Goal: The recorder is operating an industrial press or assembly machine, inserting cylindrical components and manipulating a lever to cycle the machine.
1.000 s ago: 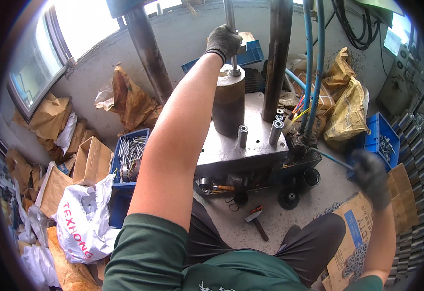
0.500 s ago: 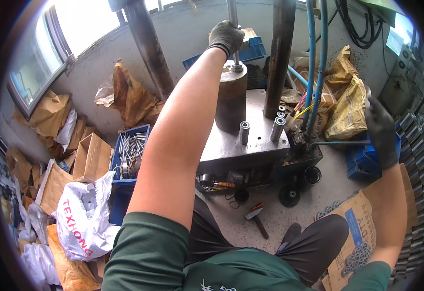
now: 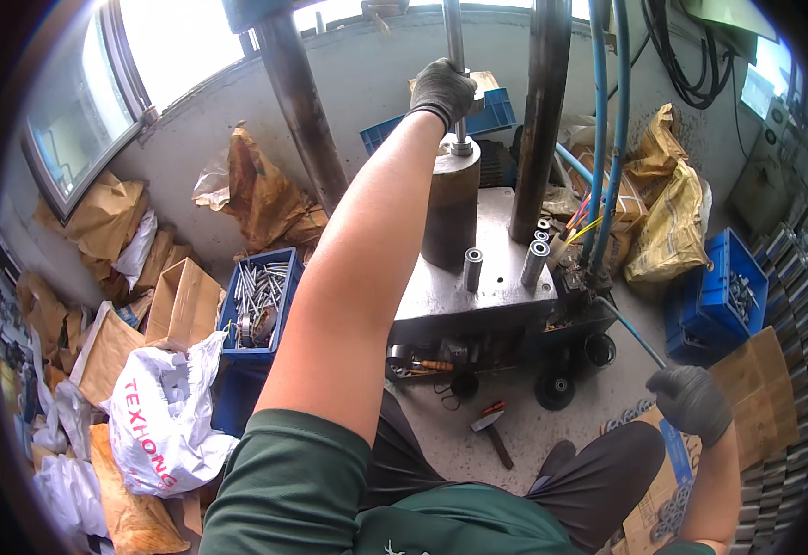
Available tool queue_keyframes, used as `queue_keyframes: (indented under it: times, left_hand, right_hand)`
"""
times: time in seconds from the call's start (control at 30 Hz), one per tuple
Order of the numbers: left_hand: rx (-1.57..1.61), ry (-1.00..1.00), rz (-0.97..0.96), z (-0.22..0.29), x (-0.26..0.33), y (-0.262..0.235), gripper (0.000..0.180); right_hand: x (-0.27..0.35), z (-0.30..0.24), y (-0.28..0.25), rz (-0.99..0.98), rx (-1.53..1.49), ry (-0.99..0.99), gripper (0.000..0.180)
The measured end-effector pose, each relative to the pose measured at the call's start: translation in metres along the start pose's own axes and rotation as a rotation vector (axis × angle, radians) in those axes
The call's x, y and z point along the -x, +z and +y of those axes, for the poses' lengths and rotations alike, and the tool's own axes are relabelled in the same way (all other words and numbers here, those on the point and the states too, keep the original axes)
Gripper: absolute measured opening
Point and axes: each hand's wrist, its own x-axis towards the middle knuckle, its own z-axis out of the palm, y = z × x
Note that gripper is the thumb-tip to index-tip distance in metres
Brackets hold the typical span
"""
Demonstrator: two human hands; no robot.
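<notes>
Closed around one upright metal rod, the gloved left hand is at the upper centre of the frame; the gloved right hand, at right, is clenched on the end of one lever. Below the left hand, the rod meets the top of one thick cylinder on one metal plate. Two dark columns flank it. Two short tubes stand toward the plate's front, mid-frame. One hammer lies at lower centre.
</notes>
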Motion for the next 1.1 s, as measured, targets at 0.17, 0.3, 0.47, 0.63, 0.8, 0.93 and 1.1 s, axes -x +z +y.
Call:
queue_keyframes:
  times: [0.17,0.3,0.47,0.63,0.8,0.93,1.1]
  left_hand:
    - [-0.006,0.009,0.017,0.001,0.001,-0.001,0.031]
    - [0.048,-0.024,-0.003,0.0,-0.001,0.0,0.031]
    - [-0.039,0.055,0.006,-0.005,-0.006,0.003,0.03]
    - [0.022,0.008,0.015,-0.005,-0.005,0.003,0.03]
    - [0.043,-0.018,0.01,0.0,0.0,0.0,0.031]
    - [0.068,-0.024,0.018,0.0,0.003,-0.001,0.031]
    - [0.001,0.004,0.008,-0.002,-0.002,0.001,0.031]
  right_hand:
    - [0.003,0.012,0.004,-0.102,-0.019,-0.041,0.019]
    - [0.005,0.014,0.01,0.038,-0.265,0.102,0.022]
    - [0.005,0.017,0.006,-0.153,0.081,-0.046,0.023]
    - [0.006,0.018,0.004,-0.058,-0.166,0.123,0.027]
    - [0.005,0.019,0.004,-0.078,-0.177,0.073,0.023]
    - [0.005,0.022,0.005,-0.028,-0.213,0.126,0.024]
    - [0.005,0.022,0.005,-0.114,-0.138,0.089,0.024]
